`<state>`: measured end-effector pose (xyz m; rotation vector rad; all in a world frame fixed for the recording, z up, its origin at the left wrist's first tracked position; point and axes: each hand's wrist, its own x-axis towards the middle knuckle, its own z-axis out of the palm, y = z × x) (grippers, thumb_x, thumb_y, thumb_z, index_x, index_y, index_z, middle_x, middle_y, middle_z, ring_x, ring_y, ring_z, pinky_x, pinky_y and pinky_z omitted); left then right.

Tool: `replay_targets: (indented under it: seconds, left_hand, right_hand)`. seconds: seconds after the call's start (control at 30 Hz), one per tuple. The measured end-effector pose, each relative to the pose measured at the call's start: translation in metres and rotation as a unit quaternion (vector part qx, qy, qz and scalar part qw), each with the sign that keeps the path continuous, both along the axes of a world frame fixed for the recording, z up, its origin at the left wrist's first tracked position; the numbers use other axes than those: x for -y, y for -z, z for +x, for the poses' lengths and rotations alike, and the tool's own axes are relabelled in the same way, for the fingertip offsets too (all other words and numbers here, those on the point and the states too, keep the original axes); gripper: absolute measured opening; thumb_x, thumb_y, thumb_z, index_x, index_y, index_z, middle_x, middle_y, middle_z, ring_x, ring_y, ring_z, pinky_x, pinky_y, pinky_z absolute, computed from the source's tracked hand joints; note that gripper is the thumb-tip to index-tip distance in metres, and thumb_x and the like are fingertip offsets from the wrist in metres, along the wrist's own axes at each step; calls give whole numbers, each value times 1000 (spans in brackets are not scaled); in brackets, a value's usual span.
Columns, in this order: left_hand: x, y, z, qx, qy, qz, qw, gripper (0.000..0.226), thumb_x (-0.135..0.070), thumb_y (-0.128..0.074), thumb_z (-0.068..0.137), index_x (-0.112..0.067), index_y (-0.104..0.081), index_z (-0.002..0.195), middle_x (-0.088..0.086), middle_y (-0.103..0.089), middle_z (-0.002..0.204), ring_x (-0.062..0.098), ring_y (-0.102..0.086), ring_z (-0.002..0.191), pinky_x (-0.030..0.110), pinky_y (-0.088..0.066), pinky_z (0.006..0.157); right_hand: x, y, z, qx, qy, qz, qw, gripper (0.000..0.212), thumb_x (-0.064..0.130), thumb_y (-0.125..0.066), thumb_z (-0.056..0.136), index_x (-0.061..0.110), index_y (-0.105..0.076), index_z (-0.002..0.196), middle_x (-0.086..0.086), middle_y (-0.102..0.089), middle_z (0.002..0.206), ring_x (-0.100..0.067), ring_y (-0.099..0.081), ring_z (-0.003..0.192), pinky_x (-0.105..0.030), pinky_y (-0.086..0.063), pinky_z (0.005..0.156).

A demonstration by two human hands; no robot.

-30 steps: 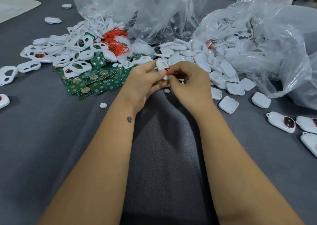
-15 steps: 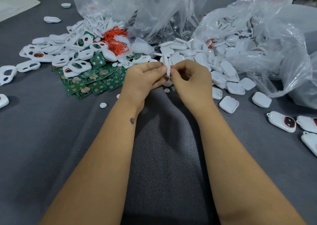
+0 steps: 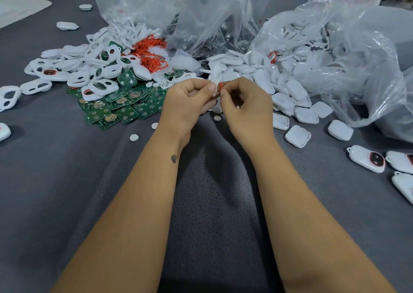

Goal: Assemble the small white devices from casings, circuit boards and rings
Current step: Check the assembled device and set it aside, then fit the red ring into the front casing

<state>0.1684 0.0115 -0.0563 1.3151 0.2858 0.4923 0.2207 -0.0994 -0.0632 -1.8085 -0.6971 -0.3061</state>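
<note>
A: Listing item one: left hand (image 3: 187, 105), fingers curled, thumb and fingertips pinching a thin white plastic casing (image 3: 216, 80) held upright on edge above the grey felt table cover (image 3: 67, 181).

B: Item two: right hand (image 3: 247, 107), fingers curled, thumb and forefinger pinching a small red rubber ring (image 3: 220, 86) pressed against the near edge of that casing. Both hands meet at the middle of the table, just in front of the piles.

A: Item three: heap of green square circuit boards (image 3: 116, 107) with round metal contacts, lying left of the left hand.

B: Item four: pile of white oval front casings with cut-out holes (image 3: 89, 69), behind and partly over the boards. Tangle of red rings (image 3: 152, 53) at the far edge of that pile.

A: Item five: pile of white rounded-square back casings (image 3: 290, 91), right of the hands, spilling from a clear crumpled plastic bag (image 3: 357, 58).

B: Item six: finished white devices with dark red-rimmed windows (image 3: 366, 158), near the right edge, well apart from the hands.

A: Item seven: loose small white round buttons (image 3: 134, 137), scattered on the cover near the left wrist.
</note>
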Motion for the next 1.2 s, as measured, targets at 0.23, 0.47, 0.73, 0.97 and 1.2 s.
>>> replay_targets:
  seconds: [0.23, 0.47, 0.73, 0.97, 1.2]
  left_hand:
    - [3, -6, -1, 5, 25, -57, 998, 13, -4, -50, 99, -7, -57, 89, -6, -66, 59, 1, -62, 58, 20, -57, 74]
    - [4, -8, -1, 5, 20, -84, 996, 15, -3, -49, 99, -8, -55, 87, -6, -66, 59, 1, -62, 54, 18, -55, 66]
    - [5, -7, 0, 4, 20, -86, 996, 9, -4, -52, 98, -6, -57, 91, 4, -70, 78, 6, -67, 68, 24, -58, 74]
    - [6, -5, 1, 9, -14, -64, 998, 12, -2, -51, 98, -5, -57, 88, 0, -71, 73, 7, -70, 69, 21, -57, 71]
    - [6, -4, 2, 22, 1, -53, 998, 14, -2, -51, 98, -8, -55, 87, -7, -67, 59, 1, -64, 57, 19, -56, 69]
  right_hand:
    - [-2, -3, -2, -1, 13, 20, 1000, 18, 10, -70, 80, 27, -64, 83, 18, -65, 80, -4, -65, 83, -28, -55, 82]
    - [-2, -5, -2, -25, 25, 15, 999, 29, 11, -74, 77, 13, -72, 107, 2, -69, 98, -7, -66, 87, -27, -55, 86]
    - [0, -9, -2, -53, 21, 19, 998, 22, 12, -78, 76, 18, -75, 96, 5, -70, 92, -4, -65, 86, -17, -51, 82]
    - [-2, -11, -4, -119, 5, 96, 988, 20, 8, -76, 78, 22, -66, 88, 10, -68, 79, -1, -63, 72, -18, -54, 72]
    - [-4, -9, -3, -141, 4, 88, 986, 27, 8, -77, 77, 11, -69, 102, 2, -68, 87, -5, -63, 77, -15, -52, 72]
